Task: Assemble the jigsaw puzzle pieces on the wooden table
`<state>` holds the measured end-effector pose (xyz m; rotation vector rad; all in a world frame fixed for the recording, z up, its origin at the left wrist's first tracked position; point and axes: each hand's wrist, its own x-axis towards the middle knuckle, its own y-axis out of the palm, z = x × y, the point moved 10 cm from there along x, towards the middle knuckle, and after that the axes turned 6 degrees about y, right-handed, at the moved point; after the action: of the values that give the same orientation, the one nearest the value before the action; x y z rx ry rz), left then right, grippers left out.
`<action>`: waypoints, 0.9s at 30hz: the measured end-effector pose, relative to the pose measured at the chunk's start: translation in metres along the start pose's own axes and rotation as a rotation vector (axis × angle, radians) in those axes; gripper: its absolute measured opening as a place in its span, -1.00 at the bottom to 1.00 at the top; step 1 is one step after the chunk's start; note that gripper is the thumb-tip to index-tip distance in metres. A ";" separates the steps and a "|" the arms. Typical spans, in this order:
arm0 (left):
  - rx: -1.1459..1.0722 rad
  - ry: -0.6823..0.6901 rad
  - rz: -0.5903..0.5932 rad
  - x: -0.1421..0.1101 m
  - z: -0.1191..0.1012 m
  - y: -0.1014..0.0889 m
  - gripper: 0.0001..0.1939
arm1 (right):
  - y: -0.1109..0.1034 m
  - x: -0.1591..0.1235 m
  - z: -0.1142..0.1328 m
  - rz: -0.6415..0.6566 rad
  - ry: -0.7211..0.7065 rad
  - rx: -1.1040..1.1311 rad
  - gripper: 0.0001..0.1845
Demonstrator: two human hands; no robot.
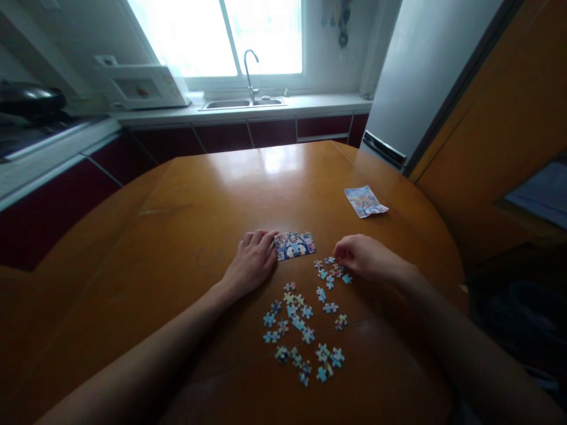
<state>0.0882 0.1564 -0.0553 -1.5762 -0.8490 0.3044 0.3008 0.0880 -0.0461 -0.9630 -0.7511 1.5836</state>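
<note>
A partly joined jigsaw puzzle [294, 245], blue and white with a colourful printed picture, lies on the wooden table. My left hand [254, 260] rests flat on the tabletop, its fingertips against the puzzle's left edge. To the right of the puzzle, my right hand [361, 255] is curled low over a small group of loose puzzle pieces [330, 282]. Its thumb and fingers are pressed together; whatever is between them is hidden. More loose pieces [298, 323] are scattered nearer to me, mostly light blue with some yellow and multicoloured ones.
A creased printed sheet [365, 202] lies toward the table's right side. Beyond the round-ended wooden table [212, 195] stand a counter with a sink [243, 104], a white microwave [144, 87], a stove with a pan [31, 100], and a tall fridge [425, 71].
</note>
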 end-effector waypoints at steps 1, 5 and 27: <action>-0.004 -0.003 0.001 0.000 0.000 0.000 -0.60 | 0.001 0.000 -0.001 0.007 -0.001 -0.013 -0.80; -0.013 -0.010 0.004 -0.001 0.002 0.001 -0.59 | 0.000 0.002 -0.007 0.015 0.016 -0.017 -0.83; -0.014 -0.014 0.014 -0.001 0.002 0.002 -0.60 | -0.009 0.005 -0.017 -0.093 0.150 0.026 -0.88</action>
<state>0.0869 0.1569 -0.0576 -1.5951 -0.8528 0.3206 0.3195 0.0947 -0.0473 -1.0018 -0.6593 1.4210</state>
